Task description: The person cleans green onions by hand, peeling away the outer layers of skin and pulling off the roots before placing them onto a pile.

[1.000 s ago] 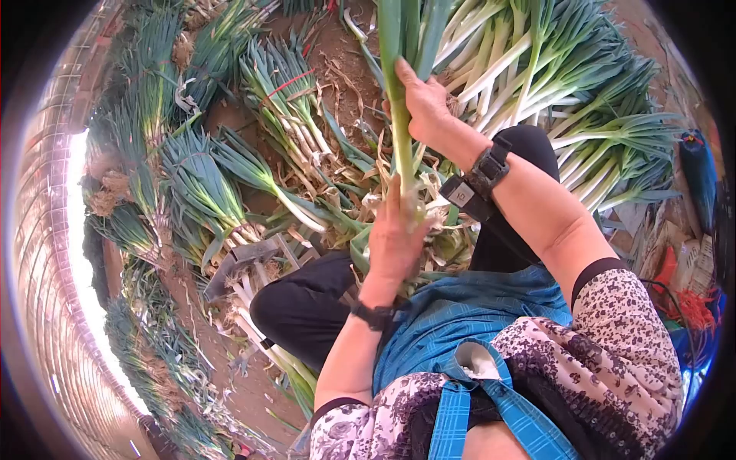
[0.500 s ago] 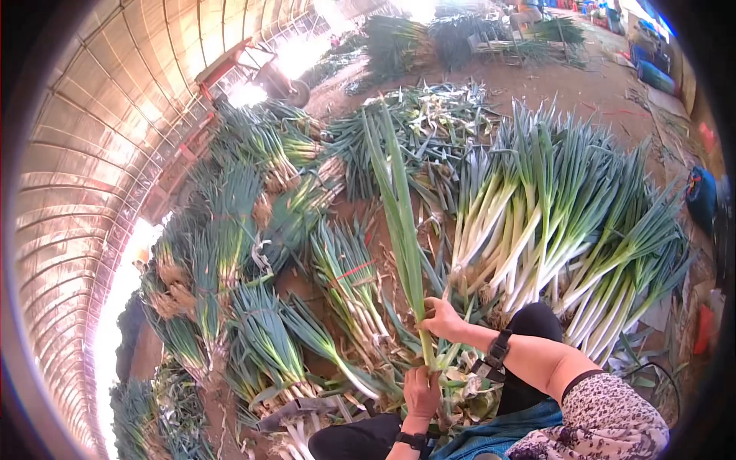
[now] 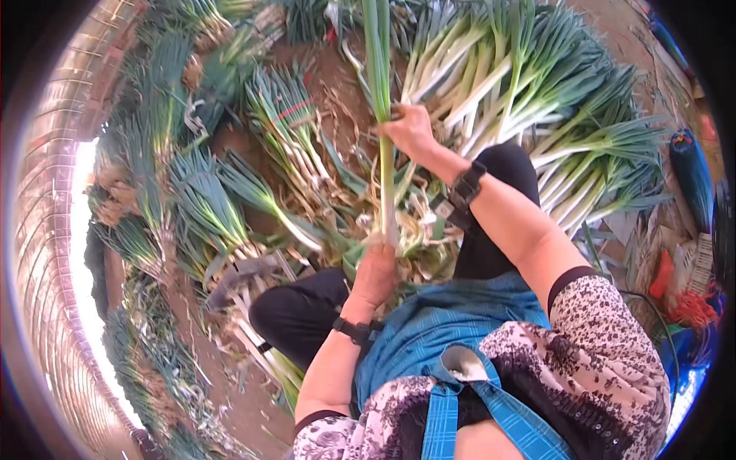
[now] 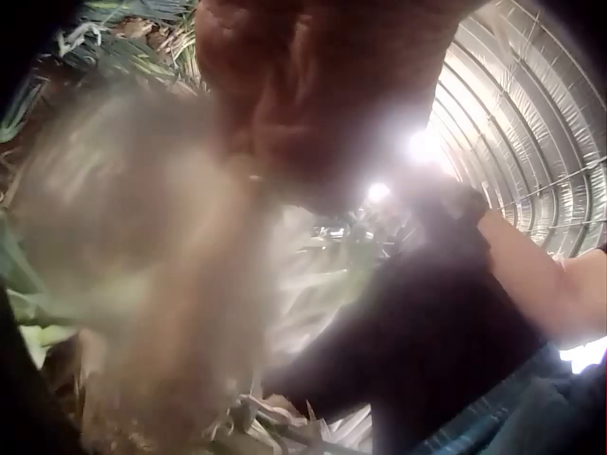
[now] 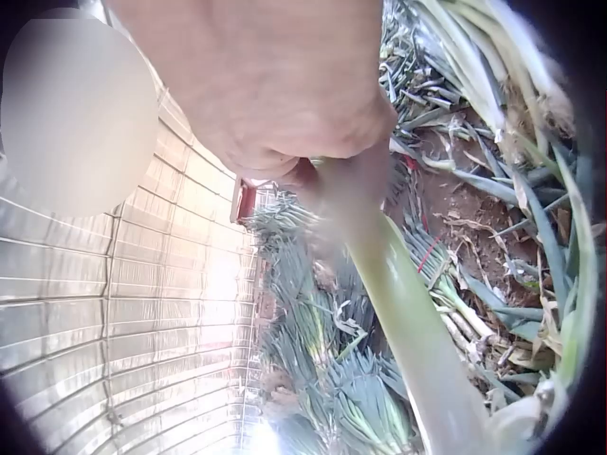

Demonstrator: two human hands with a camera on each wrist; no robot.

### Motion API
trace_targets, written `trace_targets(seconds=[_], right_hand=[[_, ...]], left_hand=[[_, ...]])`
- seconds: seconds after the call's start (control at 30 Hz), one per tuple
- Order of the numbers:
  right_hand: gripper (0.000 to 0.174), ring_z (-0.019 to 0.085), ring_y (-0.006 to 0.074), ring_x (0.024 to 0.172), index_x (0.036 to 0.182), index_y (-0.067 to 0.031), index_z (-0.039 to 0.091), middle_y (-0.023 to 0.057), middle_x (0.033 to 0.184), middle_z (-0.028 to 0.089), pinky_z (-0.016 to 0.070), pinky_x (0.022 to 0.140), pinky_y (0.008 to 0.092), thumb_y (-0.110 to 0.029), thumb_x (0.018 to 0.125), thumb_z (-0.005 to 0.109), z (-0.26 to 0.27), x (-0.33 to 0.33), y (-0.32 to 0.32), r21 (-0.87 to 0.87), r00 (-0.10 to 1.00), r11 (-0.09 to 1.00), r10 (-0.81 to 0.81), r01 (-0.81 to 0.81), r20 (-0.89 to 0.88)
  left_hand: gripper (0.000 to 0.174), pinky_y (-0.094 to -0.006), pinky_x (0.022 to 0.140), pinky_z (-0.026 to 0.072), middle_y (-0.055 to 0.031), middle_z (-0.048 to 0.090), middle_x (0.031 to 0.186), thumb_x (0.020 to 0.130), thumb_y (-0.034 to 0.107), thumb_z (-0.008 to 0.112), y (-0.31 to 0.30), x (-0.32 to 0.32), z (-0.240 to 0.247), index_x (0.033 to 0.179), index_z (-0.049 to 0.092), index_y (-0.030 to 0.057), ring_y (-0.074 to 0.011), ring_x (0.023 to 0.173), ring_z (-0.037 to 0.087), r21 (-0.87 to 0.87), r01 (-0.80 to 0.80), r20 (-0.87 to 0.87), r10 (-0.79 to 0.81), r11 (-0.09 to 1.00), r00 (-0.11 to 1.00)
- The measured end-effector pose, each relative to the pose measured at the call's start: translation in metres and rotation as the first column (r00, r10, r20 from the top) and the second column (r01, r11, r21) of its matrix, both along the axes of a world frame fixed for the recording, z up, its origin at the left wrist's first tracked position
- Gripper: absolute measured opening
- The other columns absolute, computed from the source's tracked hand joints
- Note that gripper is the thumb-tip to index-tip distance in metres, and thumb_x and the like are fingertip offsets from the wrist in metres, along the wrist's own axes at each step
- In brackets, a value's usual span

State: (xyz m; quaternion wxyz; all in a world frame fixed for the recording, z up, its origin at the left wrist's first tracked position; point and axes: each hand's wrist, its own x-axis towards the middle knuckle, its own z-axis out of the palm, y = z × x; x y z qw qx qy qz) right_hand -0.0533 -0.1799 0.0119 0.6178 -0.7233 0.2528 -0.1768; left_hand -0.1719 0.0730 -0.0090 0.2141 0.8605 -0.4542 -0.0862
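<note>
One long leek [image 3: 387,180] stands upright between the person's knees in the head view, green leaves up, pale end down. The right hand [image 3: 408,130] grips it where the leaves begin; in the right wrist view that hand [image 5: 275,85] has its fingers curled round the leek [image 5: 408,322]. Lower down, the left hand [image 3: 376,274] holds the pale root end. The left wrist view shows the left hand [image 4: 322,90] above a blurred pale-brown mass, too smeared to make out.
Many loose leeks [image 3: 552,115] lie fanned on the ground at the right. Tied bundles [image 3: 287,126] and more leeks [image 3: 203,195] lie at the left. Peeled leaves [image 3: 422,222] are heaped between the knees. A metal piece [image 3: 244,277] is beside the left knee.
The view tipped up and then down again. Compared with a second ago, both hands and the leek are further left, and the left hand sits lower, at the leek's root end.
</note>
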Motion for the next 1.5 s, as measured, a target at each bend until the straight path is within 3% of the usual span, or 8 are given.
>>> trace_targets(seconds=[0.37, 0.47, 0.67, 0.97, 1.17, 1.3, 1.43, 1.5], right_hand=[[0.029, 0.063, 0.0159, 0.066, 0.101, 0.0025, 0.067, 0.0105, 0.076, 0.067, 0.0530, 0.061, 0.0282, -0.008, 0.074, 0.073, 0.002, 0.010, -0.025, 0.439, 0.982, 0.897, -0.047, -0.039, 0.183], [0.023, 0.062, 0.0212, 0.070, 0.103, 0.0043, 0.056, 0.0124, 0.085, 0.062, 0.0529, 0.060, 0.0351, -0.009, 0.086, 0.062, 0.023, 0.002, -0.018, 0.686, 0.969, 0.712, -0.032, -0.149, 0.244], [0.015, 0.057, 0.0235, 0.072, 0.102, -0.0003, 0.044, 0.0121, 0.089, 0.055, 0.0499, 0.064, 0.0406, -0.014, 0.095, 0.046, 0.026, -0.001, -0.018, 0.899, 0.950, 0.359, -0.087, -0.251, 0.300], [0.015, 0.051, 0.0196, 0.066, 0.096, -0.0035, 0.045, 0.0107, 0.084, 0.054, 0.0420, 0.059, 0.0358, -0.018, 0.096, 0.040, 0.029, 0.000, -0.025, 0.953, 0.952, 0.165, -0.130, -0.255, 0.277], [0.020, 0.048, 0.0190, 0.059, 0.094, -0.0008, 0.045, 0.0103, 0.080, 0.051, 0.0418, 0.055, 0.0351, -0.020, 0.095, 0.038, 0.014, 0.010, -0.025, 0.981, 0.967, 0.174, -0.227, -0.080, 0.119], [0.018, 0.047, 0.0205, 0.058, 0.088, -0.0011, 0.045, 0.0107, 0.074, 0.050, 0.0416, 0.053, 0.0360, -0.017, 0.094, 0.041, 0.008, 0.009, -0.039, 0.980, 0.943, 0.173, -0.332, 0.096, -0.034], [0.018, 0.047, 0.0207, 0.060, 0.091, 0.0005, 0.043, 0.0102, 0.075, 0.048, 0.0423, 0.052, 0.0327, -0.017, 0.096, 0.040, 0.012, 0.004, -0.048, 0.944, 0.920, 0.303, -0.393, 0.131, -0.002], [0.015, 0.049, 0.0217, 0.059, 0.090, -0.0003, 0.045, 0.0108, 0.075, 0.051, 0.0427, 0.051, 0.0344, -0.015, 0.095, 0.042, 0.014, 0.002, -0.050, 0.896, 0.897, 0.374, -0.438, 0.237, -0.055]], left_hand=[[0.020, -0.0404, 0.068, 0.0483, -0.0231, 0.063, 0.086, 0.080, 0.015, 0.059, 0.011, -0.024, 0.048, 0.093, 0.063, 0.0000, -0.0397, 0.081, 0.061, 0.287, 0.262, -0.640, -0.019, 0.921, 0.768], [0.023, -0.0216, 0.066, 0.0466, -0.0070, 0.064, 0.077, 0.086, 0.019, 0.065, -0.009, 0.017, 0.103, 0.098, 0.066, -0.0005, -0.0071, 0.072, 0.057, 0.024, -0.301, -0.633, 0.248, 0.953, 0.733], [0.031, -0.0215, 0.072, 0.0451, -0.0032, 0.064, 0.092, 0.091, 0.022, 0.062, -0.052, 0.052, 0.052, 0.108, 0.061, -0.0030, -0.0084, 0.079, 0.056, -0.304, -0.593, -0.826, 0.103, 0.746, 0.554], [0.018, -0.0240, 0.057, 0.0398, -0.0009, 0.061, 0.079, 0.090, 0.016, 0.061, -0.047, 0.032, 0.041, 0.082, 0.059, 0.0008, -0.0077, 0.066, 0.050, -0.311, -0.427, -0.430, 0.276, 0.849, 0.860], [0.022, -0.0220, 0.063, 0.0483, -0.0047, 0.062, 0.098, 0.099, 0.024, 0.046, -0.051, 0.033, 0.069, 0.090, 0.056, 0.0061, -0.0088, 0.072, 0.054, -0.122, -0.867, -0.987, -0.151, 0.483, 0.055], [0.023, -0.0248, 0.051, 0.0465, -0.0008, 0.053, 0.069, 0.098, 0.027, 0.048, -0.027, 0.032, 0.049, 0.089, 0.053, 0.0065, -0.0092, 0.055, 0.049, -0.155, -0.929, -0.952, -0.303, 0.336, 0.049], [0.023, -0.0268, 0.054, 0.0452, 0.0007, 0.051, 0.067, 0.096, 0.028, 0.052, -0.013, 0.022, 0.050, 0.088, 0.051, 0.0067, -0.0117, 0.058, 0.050, -0.167, -0.804, -0.980, -0.004, 0.571, 0.201], [0.027, -0.0298, 0.054, 0.0447, -0.0047, 0.055, 0.066, 0.092, 0.028, 0.059, -0.007, 0.013, 0.040, 0.084, 0.052, 0.0036, -0.0148, 0.059, 0.052, -0.320, -0.430, -0.538, 0.212, 0.844, 0.816]])
